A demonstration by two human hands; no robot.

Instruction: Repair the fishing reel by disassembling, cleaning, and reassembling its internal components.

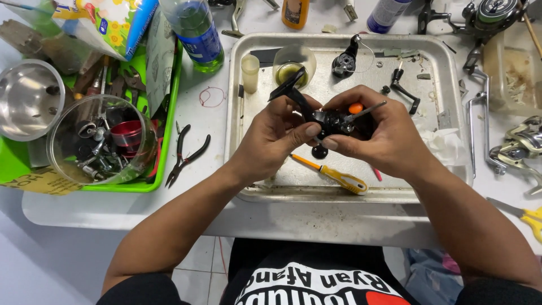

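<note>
Over a metal tray, both my hands hold a small black fishing reel body. My left hand grips its left side, where a black handle arm sticks up and to the left. My right hand grips the right side and also holds a screwdriver with an orange handle, its metal shaft pointing right. A yellow-handled screwdriver lies in the tray just below my hands.
In the tray lie a black reel part, a small black crank, a little cup of oil and tissue. Pliers lie left of the tray. A green bin holds a clear jar of parts. Reels sit at right.
</note>
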